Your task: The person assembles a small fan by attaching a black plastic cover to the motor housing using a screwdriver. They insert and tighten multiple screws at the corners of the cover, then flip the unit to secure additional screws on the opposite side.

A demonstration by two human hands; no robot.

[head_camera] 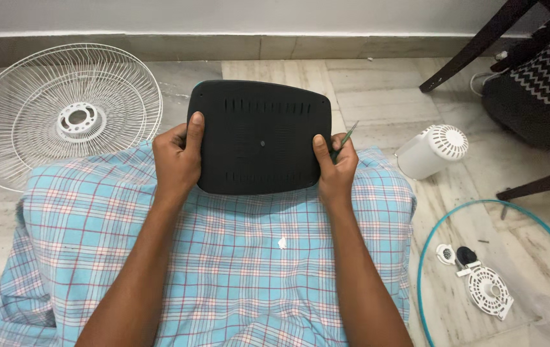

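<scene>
Hands [178,157] [336,164] at black panel's [259,138] edges

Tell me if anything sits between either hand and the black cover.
Nothing visible does. The left hand grips the left edge of the black cover directly, thumb on top. The right hand grips the right edge, thumb on top, and also holds a thin green tool that lies outside the cover's edge, not between palm and cover as far as can be seen.

Black rounded-rectangular slotted plastic base plate [260,137], flat on the checked-cloth lap.
</scene>
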